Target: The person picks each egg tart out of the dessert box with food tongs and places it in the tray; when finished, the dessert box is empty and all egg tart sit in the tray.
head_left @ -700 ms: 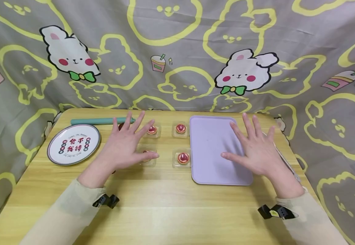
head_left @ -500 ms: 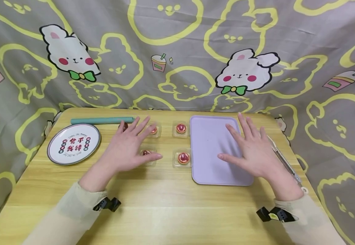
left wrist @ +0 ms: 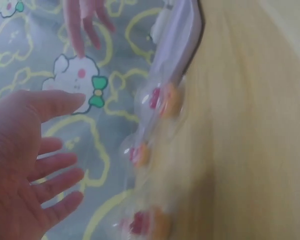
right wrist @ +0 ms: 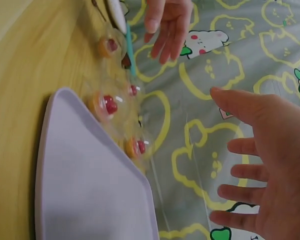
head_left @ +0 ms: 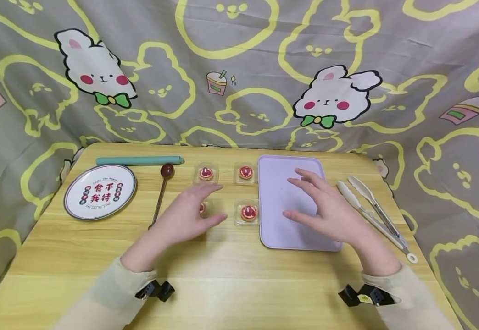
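Observation:
My left hand (head_left: 186,213) hovers over the table with relaxed fingers and holds nothing. It partly covers the near-left of several small red-topped tarts in clear plastic boxes. A far-left tart (head_left: 205,173), a far-right tart (head_left: 245,173) and a near-right tart (head_left: 248,212) show plainly. The near-right box meets the edge of a lilac tray (head_left: 281,233). Above that tray my right hand (head_left: 328,208) is held with its fingers spread, also holding nothing. In the right wrist view the tray (right wrist: 95,185) lies below the right hand (right wrist: 280,160), with air between them.
A white plate with red lettering (head_left: 99,211) lies at the left, a teal rolling-pin-like stick (head_left: 140,161) behind it. A dark brown long-handled spoon (head_left: 167,171) lies beside my left hand. Metal tongs (head_left: 377,215) lie at the right. A patterned curtain (head_left: 239,114) hangs behind the table.
Both hands have moved inward, toward each other, and their widely spread fingers have relaxed. The spoon and the tongs, partly hidden before, now show more fully. The objects on the table stay in place.

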`<state>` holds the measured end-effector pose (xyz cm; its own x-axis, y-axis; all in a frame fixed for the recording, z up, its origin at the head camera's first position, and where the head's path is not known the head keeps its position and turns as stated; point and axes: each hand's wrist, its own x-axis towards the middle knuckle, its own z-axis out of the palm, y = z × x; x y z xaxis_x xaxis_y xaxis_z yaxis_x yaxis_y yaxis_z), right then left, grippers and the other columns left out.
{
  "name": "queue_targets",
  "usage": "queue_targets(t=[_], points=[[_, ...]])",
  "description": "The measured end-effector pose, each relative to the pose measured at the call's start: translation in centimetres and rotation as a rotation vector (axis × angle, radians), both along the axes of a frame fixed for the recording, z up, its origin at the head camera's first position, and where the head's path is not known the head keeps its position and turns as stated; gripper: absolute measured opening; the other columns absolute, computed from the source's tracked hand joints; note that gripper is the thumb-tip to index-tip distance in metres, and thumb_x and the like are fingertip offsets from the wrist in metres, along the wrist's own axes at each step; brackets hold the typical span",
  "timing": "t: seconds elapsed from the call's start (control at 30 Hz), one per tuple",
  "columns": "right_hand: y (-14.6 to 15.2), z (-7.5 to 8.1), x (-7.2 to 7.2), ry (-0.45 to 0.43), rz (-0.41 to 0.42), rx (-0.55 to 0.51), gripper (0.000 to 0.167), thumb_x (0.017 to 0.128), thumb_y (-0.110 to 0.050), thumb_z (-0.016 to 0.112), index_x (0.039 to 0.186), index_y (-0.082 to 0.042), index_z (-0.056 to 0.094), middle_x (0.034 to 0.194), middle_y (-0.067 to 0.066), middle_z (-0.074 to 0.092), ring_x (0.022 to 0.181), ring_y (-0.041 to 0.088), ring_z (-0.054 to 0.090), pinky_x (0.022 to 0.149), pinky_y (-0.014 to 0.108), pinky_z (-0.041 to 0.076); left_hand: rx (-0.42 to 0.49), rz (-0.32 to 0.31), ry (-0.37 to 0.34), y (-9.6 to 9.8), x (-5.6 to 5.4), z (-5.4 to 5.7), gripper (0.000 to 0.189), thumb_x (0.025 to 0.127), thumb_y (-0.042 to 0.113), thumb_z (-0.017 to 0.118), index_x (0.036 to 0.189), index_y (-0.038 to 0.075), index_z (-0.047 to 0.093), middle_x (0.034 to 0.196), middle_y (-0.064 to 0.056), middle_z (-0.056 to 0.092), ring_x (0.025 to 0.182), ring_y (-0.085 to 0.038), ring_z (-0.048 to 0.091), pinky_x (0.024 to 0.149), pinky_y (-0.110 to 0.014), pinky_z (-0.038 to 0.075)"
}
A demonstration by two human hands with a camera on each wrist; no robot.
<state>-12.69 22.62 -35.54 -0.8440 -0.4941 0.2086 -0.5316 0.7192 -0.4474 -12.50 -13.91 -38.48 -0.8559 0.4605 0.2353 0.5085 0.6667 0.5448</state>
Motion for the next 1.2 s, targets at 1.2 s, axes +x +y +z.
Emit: queue_targets(t=[1.2], points=[[-3.7, -5.6, -3.2, -0.275, 0.221, -0.251, 0.068, 0.088, -0.021, 0.089, 0.145, 0.002, 0.059, 0.144, 0.019, 0.061, 0.128, 0.039, 0.06, 0.101, 0.056, 0.054, 0.202, 0.192, -0.361, 6.4, -0.5, -6.8, 0.096, 0.077, 0.007, 0.094, 0.159, 0.003, 0.044, 0.157, -0.019, 0.05, 0.145, -0.038, 0.046, 0.122, -0.05, 0.034]])
